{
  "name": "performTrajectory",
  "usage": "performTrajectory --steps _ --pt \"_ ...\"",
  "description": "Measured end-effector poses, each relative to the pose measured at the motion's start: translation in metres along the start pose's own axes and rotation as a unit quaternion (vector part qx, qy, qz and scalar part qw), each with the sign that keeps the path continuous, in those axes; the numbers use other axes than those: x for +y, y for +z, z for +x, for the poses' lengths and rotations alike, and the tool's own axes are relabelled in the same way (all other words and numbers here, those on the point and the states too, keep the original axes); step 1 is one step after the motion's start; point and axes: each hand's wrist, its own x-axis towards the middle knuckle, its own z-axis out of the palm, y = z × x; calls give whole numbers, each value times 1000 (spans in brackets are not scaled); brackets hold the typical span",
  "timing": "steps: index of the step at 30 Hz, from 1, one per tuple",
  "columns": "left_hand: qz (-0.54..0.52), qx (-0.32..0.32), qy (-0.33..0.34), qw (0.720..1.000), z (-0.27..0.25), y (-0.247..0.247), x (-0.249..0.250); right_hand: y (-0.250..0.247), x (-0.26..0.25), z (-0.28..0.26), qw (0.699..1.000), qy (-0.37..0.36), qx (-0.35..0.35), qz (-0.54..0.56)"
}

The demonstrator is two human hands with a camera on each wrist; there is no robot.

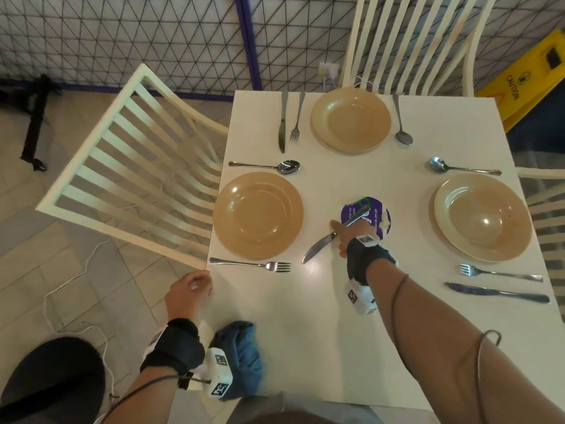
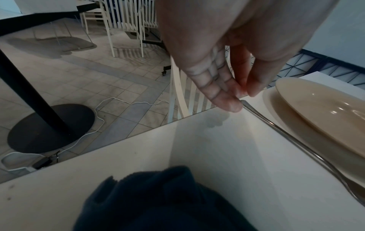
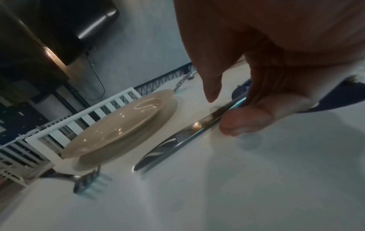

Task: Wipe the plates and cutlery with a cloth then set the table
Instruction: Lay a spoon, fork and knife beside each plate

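Observation:
Three tan plates are laid on the white table (image 1: 305, 301): left plate (image 1: 258, 215), far plate (image 1: 351, 119), right plate (image 1: 483, 215). Each has cutlery beside it. My right hand (image 1: 337, 232) grips a table knife (image 1: 321, 244) by its handle, between the left plate and a purple round disc (image 1: 379, 215). In the right wrist view the knife (image 3: 177, 140) slants down with its tip close to the table, near a fork (image 3: 88, 182). My left hand (image 1: 191, 289) hangs empty at the table's left edge, its fingertips (image 2: 231, 106) by the end of the fork handle (image 2: 276, 125). A blue cloth (image 1: 241, 359) lies crumpled at the near edge.
White slatted chairs stand at the left (image 1: 131, 166) and far side (image 1: 409, 41); part of another shows at the right. A yellow caution sign (image 1: 532, 75) stands at the back right. White cables (image 1: 61, 289) trail over the tiled floor on the left.

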Motion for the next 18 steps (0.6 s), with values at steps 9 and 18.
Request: performTrajectory --steps 9,18 --pt "-2 -2 33 999 -18 14 13 -17 -32 -12 997 36 -58 -37" --pt "-4 -33 62 998 -40 37 33 -20 -21 -16 977 -13 -22 -213"
